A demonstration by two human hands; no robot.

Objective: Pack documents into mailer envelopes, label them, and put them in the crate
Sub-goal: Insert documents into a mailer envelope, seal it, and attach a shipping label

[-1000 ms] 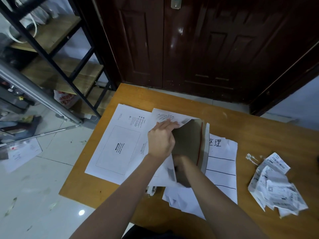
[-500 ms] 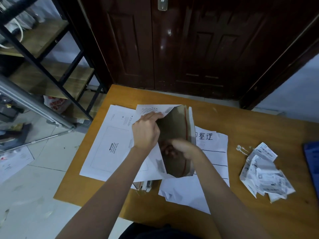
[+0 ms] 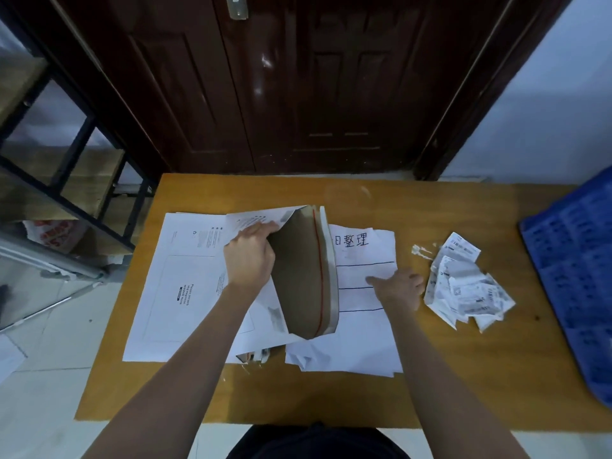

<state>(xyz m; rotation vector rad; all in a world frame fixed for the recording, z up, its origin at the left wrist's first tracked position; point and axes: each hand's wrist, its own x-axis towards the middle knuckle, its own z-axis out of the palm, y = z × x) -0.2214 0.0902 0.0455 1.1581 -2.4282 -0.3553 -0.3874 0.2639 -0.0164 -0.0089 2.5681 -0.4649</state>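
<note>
Left hand (image 3: 249,258) grips the near-left edge of the mailer envelope (image 3: 303,273), fingers curled over the white flap, holding the mouth open so the brown inside faces up and right. A red tear strip runs along the inside near the right edge. The envelope stands tilted, its lower end resting on the paper pile.

Right hand (image 3: 399,289) lies on the handwritten sheet (image 3: 361,260), just right of the envelope, palm down. Fingers point left across the ruled lines; they look mostly straight, not wrapped round anything. Whether a fingertip pinches the sheet's edge can't be told.

The handwritten sheet tops a loose stack of documents (image 3: 344,356), lying flat and partly under the envelope's right edge. To the left, under the left forearm, a flat stack of white mailers (image 3: 178,286) with printed text and a waybill box. Something small and shiny sticks out from under the papers at the near edge; can't identify it.

Right of the right hand, close by: crumpled pile of label backings (image 3: 467,286), plus a few white scraps beside it.

All on a wooden table (image 3: 463,376). Blue crate (image 3: 576,266) at the table's right edge, well apart from the envelope. Dark wooden door (image 3: 298,87) behind the table, metal shelf rack (image 3: 66,167) at left.
</note>
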